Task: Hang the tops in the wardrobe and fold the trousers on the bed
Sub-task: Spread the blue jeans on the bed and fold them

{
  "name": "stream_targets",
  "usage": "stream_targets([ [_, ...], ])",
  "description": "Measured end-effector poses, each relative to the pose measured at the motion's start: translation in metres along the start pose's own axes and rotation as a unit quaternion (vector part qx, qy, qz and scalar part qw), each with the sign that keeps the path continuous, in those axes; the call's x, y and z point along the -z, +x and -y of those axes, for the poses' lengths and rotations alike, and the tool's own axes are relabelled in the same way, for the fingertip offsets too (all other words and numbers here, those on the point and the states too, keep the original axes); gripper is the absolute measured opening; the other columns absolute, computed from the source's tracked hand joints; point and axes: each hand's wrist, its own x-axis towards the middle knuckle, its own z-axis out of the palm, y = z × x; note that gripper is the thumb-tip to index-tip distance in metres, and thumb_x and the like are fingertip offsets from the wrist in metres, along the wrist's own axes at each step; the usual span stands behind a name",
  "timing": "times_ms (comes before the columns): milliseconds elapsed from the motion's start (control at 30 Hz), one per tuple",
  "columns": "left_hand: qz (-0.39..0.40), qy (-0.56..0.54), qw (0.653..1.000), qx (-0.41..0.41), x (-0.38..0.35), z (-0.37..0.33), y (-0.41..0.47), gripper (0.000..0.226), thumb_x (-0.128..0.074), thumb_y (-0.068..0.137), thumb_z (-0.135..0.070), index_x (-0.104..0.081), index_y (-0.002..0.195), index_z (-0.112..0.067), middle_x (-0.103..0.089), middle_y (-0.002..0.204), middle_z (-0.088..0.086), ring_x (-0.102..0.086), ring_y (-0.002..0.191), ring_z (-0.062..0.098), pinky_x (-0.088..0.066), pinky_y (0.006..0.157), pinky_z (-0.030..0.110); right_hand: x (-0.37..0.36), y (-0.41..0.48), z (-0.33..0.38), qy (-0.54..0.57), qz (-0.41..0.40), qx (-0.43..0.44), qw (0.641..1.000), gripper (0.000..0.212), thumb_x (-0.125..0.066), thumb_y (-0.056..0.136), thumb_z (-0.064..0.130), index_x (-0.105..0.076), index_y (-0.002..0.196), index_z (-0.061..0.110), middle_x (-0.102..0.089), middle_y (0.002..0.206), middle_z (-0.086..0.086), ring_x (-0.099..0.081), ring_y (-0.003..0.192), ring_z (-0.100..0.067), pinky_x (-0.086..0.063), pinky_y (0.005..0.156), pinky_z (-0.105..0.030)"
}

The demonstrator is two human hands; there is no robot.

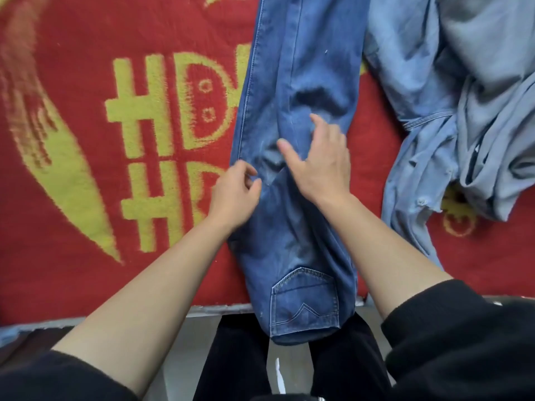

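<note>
A red blanket (86, 198) with yellow lettering covers the bed (220, 307) and fills the view from 9 to 3 o'clock. The blue jeans (298, 68) lie on it in a long strip from 12 o'clock down to 6 o'clock, one leg laid over the other, with the waist end hanging off the bed's near edge. A rumpled heap of pale blue clothes (463, 96) lies at 2 o'clock, just beside the jeans. At the centre, the right hand (324, 166) is palm down on the jeans, fingers wide and straight. The left hand (234, 198) is at the jeans' 9 o'clock seam with its fingers curled; I cannot tell whether they pinch the cloth. A stitched back pocket (304, 302) faces up at 6 o'clock.
</note>
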Motion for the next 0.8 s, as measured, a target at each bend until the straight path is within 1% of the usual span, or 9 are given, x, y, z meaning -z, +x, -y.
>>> stream_targets([
  [100,0.125,0.054,0.991,-0.011,-0.021,0.004,-0.012,0.024,-0.060,0.091,-0.018,-0.063,0.114,-0.013,-0.060,0.112,0.009,-0.054,0.110,0.027,-0.043,0.095,0.039,0.008,0.012,-0.007,0.068,0.079,0.013,0.994,0.051,-0.056,0.098,0.032,-0.047,0.143,0.012,-0.056,0.130,-0.015,-0.051,0.123,-0.030,-0.037,0.102,-0.037],
  [167,0.131,0.056,0.990,0.015,-0.028,0.004,-0.016,0.028,-0.059,0.092,-0.021,-0.060,0.119,-0.018,-0.051,0.119,0.004,-0.044,0.118,0.024,-0.042,0.096,0.039,0.019,0.015,-0.026,0.212,-0.050,-0.082,0.973,0.037,-0.053,0.099,0.020,-0.058,0.134,0.010,-0.064,0.124,-0.013,-0.057,0.116,-0.023,-0.037,0.099,-0.027],
  [267,0.113,0.067,0.991,0.035,-0.030,-0.001,-0.013,0.029,-0.062,0.088,-0.020,-0.057,0.116,-0.020,-0.050,0.116,0.004,-0.045,0.114,0.026,-0.044,0.093,0.041,0.028,0.008,-0.080,0.328,-0.184,-0.322,0.869,0.031,-0.045,0.101,0.017,-0.065,0.120,0.002,-0.067,0.111,-0.009,-0.056,0.100,-0.018,-0.040,0.090,-0.027],
  [367,0.108,0.077,0.988,0.079,-0.030,-0.011,-0.004,0.026,-0.057,0.087,-0.018,-0.056,0.113,-0.021,-0.057,0.112,0.003,-0.050,0.110,0.028,-0.045,0.089,0.041,0.024,-0.006,-0.132,0.289,-0.065,-0.434,0.851,0.027,-0.045,0.095,0.010,-0.067,0.106,0.000,-0.066,0.102,-0.014,-0.055,0.094,-0.024,-0.043,0.082,-0.031],
  [467,0.094,-0.006,0.987,0.131,-0.033,-0.030,0.010,0.017,-0.048,0.096,-0.031,-0.060,0.100,-0.020,-0.065,0.100,0.000,-0.056,0.105,0.027,-0.043,0.085,0.036,0.026,-0.003,-0.146,0.261,0.022,-0.425,0.866,0.031,-0.054,0.085,0.008,-0.071,0.112,0.009,-0.071,0.114,-0.015,-0.064,0.109,-0.034,-0.049,0.098,-0.045],
  [533,0.094,-0.105,0.979,0.145,-0.036,-0.049,0.021,0.041,-0.046,0.097,-0.051,-0.058,0.081,-0.016,-0.061,0.081,-0.004,-0.058,0.087,0.021,-0.041,0.076,0.034,0.032,0.011,-0.139,0.292,0.009,-0.384,0.876,0.026,-0.053,0.087,0.012,-0.069,0.107,0.010,-0.070,0.110,-0.012,-0.064,0.104,-0.029,-0.049,0.098,-0.043],
  [633,0.123,-0.146,0.973,0.133,-0.036,-0.075,0.036,0.054,-0.054,0.083,-0.072,-0.057,0.069,-0.020,-0.053,0.065,-0.010,-0.049,0.061,0.005,-0.040,0.063,0.024,0.048,0.035,-0.118,0.447,-0.009,-0.367,0.816,0.031,-0.052,0.095,0.034,-0.064,0.113,0.012,-0.069,0.107,-0.015,-0.061,0.091,-0.023,-0.050,0.080,-0.040],
  [733,0.253,-0.247,0.927,0.126,-0.025,-0.090,0.048,0.056,-0.070,0.075,-0.065,-0.074,0.095,-0.013,-0.074,0.093,-0.003,-0.062,0.081,0.002,-0.052,0.083,0.026,0.063,0.058,-0.104,0.545,0.073,-0.362,0.752,0.053,-0.064,0.089,0.051,-0.067,0.121,0.009,-0.070,0.103,-0.013,-0.067,0.089,-0.026,-0.053,0.077,-0.035],
  [800,0.304,-0.367,0.871,0.120,-0.014,-0.094,0.052,0.038,-0.071,0.084,-0.043,-0.074,0.109,-0.015,-0.073,0.110,0.006,-0.068,0.097,0.013,-0.054,0.088,0.030,0.076,0.070,-0.092,0.598,0.151,-0.328,0.716,0.038,-0.062,0.093,0.037,-0.068,0.115,0.006,-0.068,0.116,-0.017,-0.068,0.102,-0.031,-0.056,0.093,-0.042],
])
